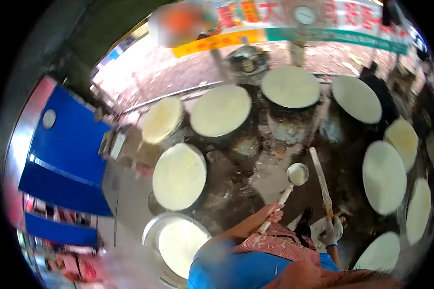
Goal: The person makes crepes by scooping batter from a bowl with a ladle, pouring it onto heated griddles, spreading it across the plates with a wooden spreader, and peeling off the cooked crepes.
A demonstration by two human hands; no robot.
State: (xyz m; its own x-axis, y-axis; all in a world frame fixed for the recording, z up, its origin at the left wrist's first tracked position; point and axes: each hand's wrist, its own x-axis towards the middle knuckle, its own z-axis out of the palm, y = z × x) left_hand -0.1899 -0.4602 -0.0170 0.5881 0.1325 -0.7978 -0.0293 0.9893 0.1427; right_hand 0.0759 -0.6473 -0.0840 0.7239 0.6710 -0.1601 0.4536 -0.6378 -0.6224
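My left hand (274, 213) is closed around the handle of a ladle (298, 174), whose round bowl is held out in front of me over the floor. In my right hand (332, 230), which looks gloved or coated in pale batter, is the lower end of a long wooden scraper (319, 172) pointing forward. Beside my left arm stands a metal basin (151, 230) with pale batter (182, 243) in it. A round griddle covered with a pale sheet (180, 177) lies ahead of the basin.
Several more pale-covered round griddles (221, 111) curve around me from left to right. A blue panel (65, 139) stands at the left. Beyond the griddles are a banner (294, 34), a post with a dial (304, 15) and a person in pink (84, 267) at lower left.
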